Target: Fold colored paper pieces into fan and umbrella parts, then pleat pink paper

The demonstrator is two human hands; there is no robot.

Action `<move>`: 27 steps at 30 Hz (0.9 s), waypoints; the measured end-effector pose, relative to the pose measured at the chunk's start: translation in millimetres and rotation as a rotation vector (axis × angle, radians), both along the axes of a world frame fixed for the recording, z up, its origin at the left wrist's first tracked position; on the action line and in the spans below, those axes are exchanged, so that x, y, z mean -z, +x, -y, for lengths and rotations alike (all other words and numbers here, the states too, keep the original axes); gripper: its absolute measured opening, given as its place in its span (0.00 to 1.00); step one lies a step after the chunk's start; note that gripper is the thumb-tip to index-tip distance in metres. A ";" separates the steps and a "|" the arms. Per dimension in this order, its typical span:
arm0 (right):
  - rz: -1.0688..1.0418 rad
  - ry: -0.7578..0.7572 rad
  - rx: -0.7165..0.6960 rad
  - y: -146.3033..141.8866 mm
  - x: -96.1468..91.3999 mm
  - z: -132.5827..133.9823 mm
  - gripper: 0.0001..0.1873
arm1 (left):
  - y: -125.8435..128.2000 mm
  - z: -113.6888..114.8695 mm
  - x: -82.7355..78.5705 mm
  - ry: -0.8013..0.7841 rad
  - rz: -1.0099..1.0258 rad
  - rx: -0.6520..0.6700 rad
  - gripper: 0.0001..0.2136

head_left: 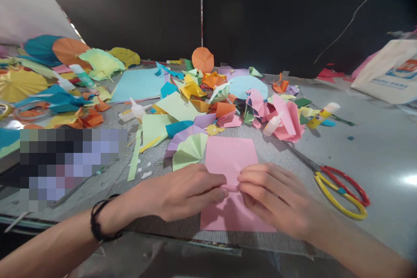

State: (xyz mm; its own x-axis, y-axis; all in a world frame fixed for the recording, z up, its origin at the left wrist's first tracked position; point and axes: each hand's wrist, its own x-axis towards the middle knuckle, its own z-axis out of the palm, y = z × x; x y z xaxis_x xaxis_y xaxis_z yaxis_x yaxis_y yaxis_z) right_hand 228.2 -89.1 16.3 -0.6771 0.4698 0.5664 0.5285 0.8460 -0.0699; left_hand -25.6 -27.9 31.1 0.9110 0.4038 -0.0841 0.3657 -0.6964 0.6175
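A pink sheet of paper (pixel 230 156) lies on the grey table near its front edge. My left hand (pixel 185 191) and my right hand (pixel 276 197) meet over the middle of the sheet, fingertips pinched on a small raised fold in it. Both hands have their fingers closed on the paper. A black band circles my left wrist. A light green pleated paper fan (pixel 189 151) lies just left of the sheet, touching its upper left corner.
Scissors (pixel 340 186) with red and yellow handles lie to the right. A heap of coloured folded papers (pixel 228 95) and glue bottles (pixel 273 124) fills the middle. Paper umbrellas (pixel 70 52) sit at the far left, a white bag (pixel 389 71) at the far right.
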 end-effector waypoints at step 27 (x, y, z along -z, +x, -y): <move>-0.473 -0.469 0.212 -19.7 11.8 2.9 0.08 | 13.4 4.8 9.9 0.580 -0.282 0.026 0.04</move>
State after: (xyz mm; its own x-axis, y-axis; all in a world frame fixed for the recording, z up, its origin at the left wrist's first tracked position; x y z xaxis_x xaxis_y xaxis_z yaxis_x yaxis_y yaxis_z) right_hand 208.5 -92.0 4.5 -0.2745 0.8316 0.4828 0.5011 0.5522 -0.6663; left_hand -12.2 -32.7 21.2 0.8958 0.4339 -0.0965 0.4376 -0.8989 0.0204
